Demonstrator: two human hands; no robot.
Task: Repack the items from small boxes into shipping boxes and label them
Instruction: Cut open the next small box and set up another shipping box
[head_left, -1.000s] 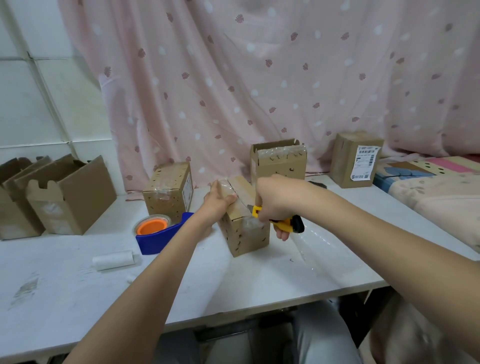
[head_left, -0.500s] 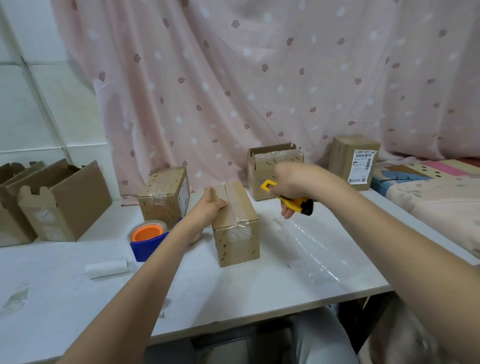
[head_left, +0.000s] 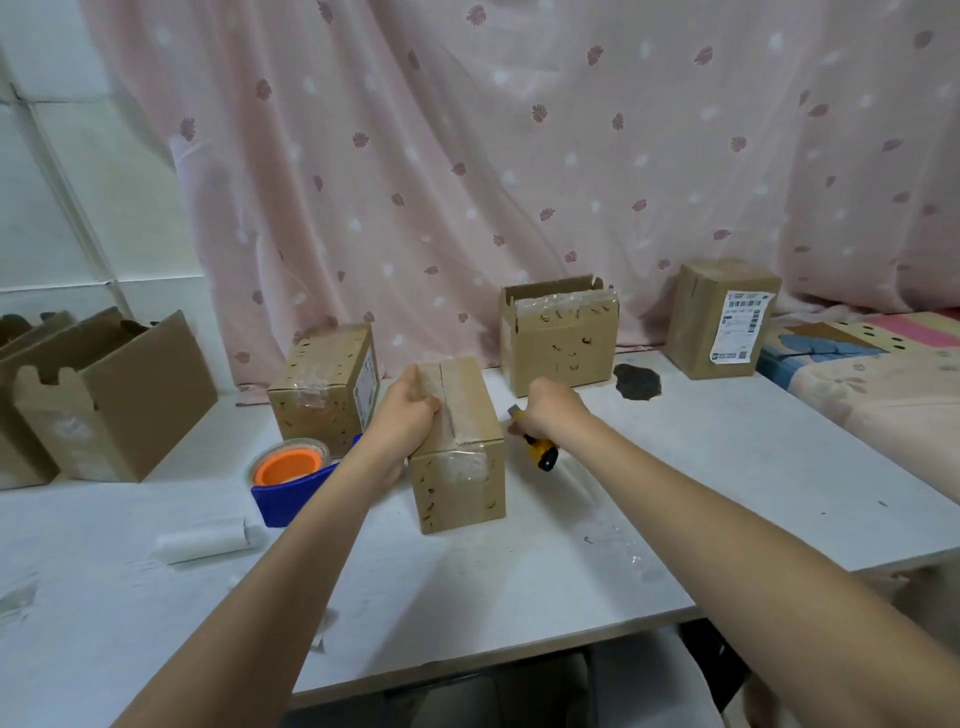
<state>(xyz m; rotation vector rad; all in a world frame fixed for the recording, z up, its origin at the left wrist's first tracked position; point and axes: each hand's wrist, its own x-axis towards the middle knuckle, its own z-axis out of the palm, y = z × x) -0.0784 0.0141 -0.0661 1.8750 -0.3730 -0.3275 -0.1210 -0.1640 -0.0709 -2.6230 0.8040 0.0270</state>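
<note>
Cardboard is almost everywhere on the white table (head_left: 727, 467). In the middle of the frame stands a small taped box (head_left: 460, 452), closed, with clear tape along its top seam and over its front edge. The left hand (head_left: 408, 415) lies on the top left edge of this box, with the fingers curled over the top. The right hand (head_left: 545, 410) is just right of the box, not touching it as far as I can see, and its fingers are closed around a yellow utility knife (head_left: 540, 451); the yellow and black end of the knife points out under the hand toward the bottom of the frame.

Left of the centre, behind the left forearm, stands a second closed box (head_left: 324, 387) with tape and a white label on its right side. In front of it lies a blue tape dispenser (head_left: 291, 488) with an orange core roll. Lower left of the frame, a white paper roll (head_left: 205, 540) lies on the table.

Behind the right hand, near the pink curtain (head_left: 519, 156), there is an open box (head_left: 558, 332) with plastic film at the top. At the right, a sealed box with a shipping label (head_left: 722, 317) stands. A dark patch (head_left: 638, 382) is between these two. At the far left edge are empty open boxes (head_left: 104, 395).
</note>
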